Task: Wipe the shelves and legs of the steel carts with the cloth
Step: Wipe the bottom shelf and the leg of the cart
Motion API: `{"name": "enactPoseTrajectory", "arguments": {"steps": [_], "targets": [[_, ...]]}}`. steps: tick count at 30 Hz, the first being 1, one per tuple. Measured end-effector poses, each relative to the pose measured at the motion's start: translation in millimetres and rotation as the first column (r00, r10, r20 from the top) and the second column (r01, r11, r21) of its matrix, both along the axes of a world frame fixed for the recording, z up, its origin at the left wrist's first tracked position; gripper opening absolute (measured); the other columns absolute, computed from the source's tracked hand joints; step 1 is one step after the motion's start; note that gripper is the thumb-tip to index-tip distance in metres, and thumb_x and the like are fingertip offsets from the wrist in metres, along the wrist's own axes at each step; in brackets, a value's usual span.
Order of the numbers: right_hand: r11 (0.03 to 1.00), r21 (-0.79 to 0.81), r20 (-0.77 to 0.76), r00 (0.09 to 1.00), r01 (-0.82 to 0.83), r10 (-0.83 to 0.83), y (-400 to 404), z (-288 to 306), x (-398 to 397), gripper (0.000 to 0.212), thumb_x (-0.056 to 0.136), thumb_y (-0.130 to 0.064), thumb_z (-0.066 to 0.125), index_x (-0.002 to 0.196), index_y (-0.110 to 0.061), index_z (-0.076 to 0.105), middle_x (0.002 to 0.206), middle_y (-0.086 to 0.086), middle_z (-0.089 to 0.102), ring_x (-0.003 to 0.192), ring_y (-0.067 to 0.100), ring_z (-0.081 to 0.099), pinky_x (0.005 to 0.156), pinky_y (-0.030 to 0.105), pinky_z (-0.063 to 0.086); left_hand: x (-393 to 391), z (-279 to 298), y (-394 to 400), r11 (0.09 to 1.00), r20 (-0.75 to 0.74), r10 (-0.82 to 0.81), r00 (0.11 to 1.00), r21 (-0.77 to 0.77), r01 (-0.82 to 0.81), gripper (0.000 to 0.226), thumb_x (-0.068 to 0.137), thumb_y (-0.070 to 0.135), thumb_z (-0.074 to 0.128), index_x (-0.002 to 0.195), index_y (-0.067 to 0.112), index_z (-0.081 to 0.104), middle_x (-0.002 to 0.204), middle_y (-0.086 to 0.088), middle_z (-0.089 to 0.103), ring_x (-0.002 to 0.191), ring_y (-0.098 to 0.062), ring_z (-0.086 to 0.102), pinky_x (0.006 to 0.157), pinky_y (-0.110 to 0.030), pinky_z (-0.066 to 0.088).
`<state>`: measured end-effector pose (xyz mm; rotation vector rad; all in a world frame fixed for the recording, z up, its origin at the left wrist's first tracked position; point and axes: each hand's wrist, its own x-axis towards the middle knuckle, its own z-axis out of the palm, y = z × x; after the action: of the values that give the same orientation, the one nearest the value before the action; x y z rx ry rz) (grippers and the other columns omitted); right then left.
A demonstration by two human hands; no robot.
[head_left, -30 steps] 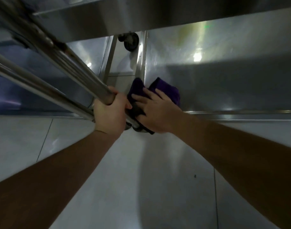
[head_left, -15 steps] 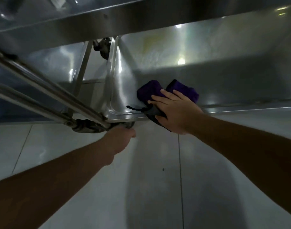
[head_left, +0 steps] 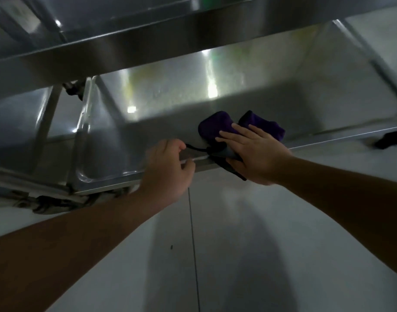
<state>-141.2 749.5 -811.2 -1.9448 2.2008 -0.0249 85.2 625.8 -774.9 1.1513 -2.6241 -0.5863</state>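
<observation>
From my remote feed: at left, a steel cart leg (head_left: 43,129) rises beside the lower brushed-steel shelf (head_left: 170,113); my left hand (head_left: 168,170) curls its grip over the shelf's front rim, clamped on it; my right hand (head_left: 258,154), fingers straight and apart, presses the crumpled purple cloth (head_left: 217,124) flat on that shelf, near its front edge

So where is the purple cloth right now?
In the head view, the purple cloth lies right of centre on the bottom shelf, at its front edge, pressed under the right hand, with the left hand beside it.
</observation>
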Motion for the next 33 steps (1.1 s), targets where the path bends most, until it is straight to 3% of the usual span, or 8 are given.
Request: {"name": "enactPoseTrajectory", "arguments": {"steps": [4,9,17,21,26,28,31,33], "targets": [[0.998,0.004,0.003,0.998,0.056,-0.056,32.8,4.2,-43.1,0.069,0.1,-0.065,0.013,0.164,-0.04,0.015,0.17,-0.017,0.016,0.159,0.01,0.0,0.129,0.041,0.002,-36.0,-6.6,13.7,0.991,0.111,-0.095,0.989,-0.079,0.104,0.035,0.097,0.027,0.066,0.128,0.01,0.061,0.125,-0.009,0.057,0.112,-0.028,0.054,0.087,-0.028,0.032],[0.986,0.028,0.003,0.987,0.163,-0.163,74.2,12.1,-97.2,0.071,0.097,-0.064,0.012,0.164,-0.038,0.015,0.17,-0.018,0.012,0.159,0.009,-0.001,0.13,0.043,0.005,-76.7,-22.1,32.3,0.986,0.194,-0.119,0.974,-0.094,0.139,0.054,0.105,0.037,0.052,0.151,0.01,0.047,0.158,-0.009,0.042,0.143,-0.03,0.041,0.116,-0.042,0.036],[0.918,0.015,-0.081,0.916,0.395,-0.393,137.6,2.6,-187.0,0.069,0.099,-0.06,0.016,0.163,-0.036,0.019,0.171,-0.012,0.016,0.158,0.01,0.004,0.125,0.039,-0.001,-105.1,-46.2,49.5,0.994,0.207,-0.018,0.978,-0.102,0.039,0.073,0.108,0.053,0.019,0.167,0.01,0.023,0.176,-0.01,0.013,0.163,-0.027,0.007,0.13,-0.043,0.008],[0.79,0.029,-0.116,0.787,0.612,-0.606,150.5,-3.3,-229.1,0.074,0.097,-0.062,0.01,0.165,-0.033,0.006,0.174,-0.007,0.007,0.16,0.02,0.002,0.127,0.044,0.002,-103.7,-49.4,52.4,0.982,0.266,-0.024,0.964,-0.176,0.073,0.08,0.105,0.056,0.013,0.168,0.008,0.02,0.176,-0.011,0.012,0.163,-0.027,0.009,0.132,-0.043,0.009],[0.51,0.029,0.008,0.51,0.86,-0.86,103.0,0.1,-204.3,0.071,0.101,-0.054,0.021,0.166,-0.028,0.008,0.175,-0.003,0.006,0.161,0.028,0.001,0.128,0.051,0.005,-105.3,-51.7,51.3,0.972,0.276,-0.014,0.961,-0.221,0.077,0.078,0.106,0.053,0.018,0.166,0.004,0.026,0.174,-0.015,0.019,0.162,-0.031,0.016,0.13,-0.049,0.018],[0.591,0.014,0.047,0.59,0.807,-0.806,90.1,3.7,-177.5,0.069,0.102,-0.054,0.026,0.165,-0.03,0.014,0.174,-0.005,0.01,0.16,0.026,0.004,0.128,0.05,0.007,-104.1,-54.6,49.8,0.963,0.252,-0.011,0.968,-0.257,0.078,0.075,0.107,0.051,0.024,0.163,0.002,0.031,0.172,-0.017,0.026,0.16,-0.033,0.023,0.128,-0.052,0.023],[0.887,-0.018,0.092,0.884,0.461,-0.458,98.4,5.2,-140.8,0.067,0.098,-0.058,0.028,0.162,-0.043,0.017,0.169,-0.019,0.017,0.16,0.014,0.007,0.128,0.048,0.007,-103.2,-58.0,49.5,0.949,0.214,0.0,0.977,-0.307,0.067,0.072,0.106,0.047,0.032,0.159,-0.001,0.039,0.168,-0.02,0.034,0.156,-0.037,0.032,0.126,-0.052,0.027],[0.959,0.016,0.099,0.954,0.281,-0.282,110.0,7.9,-152.5,0.066,0.096,-0.057,0.029,0.161,-0.047,0.021,0.165,-0.024,0.02,0.158,0.01,0.01,0.127,0.046,0.007,-102.0,-58.2,50.0,0.951,0.21,0.006,0.978,-0.304,0.06,0.072,0.105,0.047,0.034,0.159,0.0,0.04,0.168,-0.019,0.034,0.156,-0.037,0.032,0.125,-0.052,0.027]]}}
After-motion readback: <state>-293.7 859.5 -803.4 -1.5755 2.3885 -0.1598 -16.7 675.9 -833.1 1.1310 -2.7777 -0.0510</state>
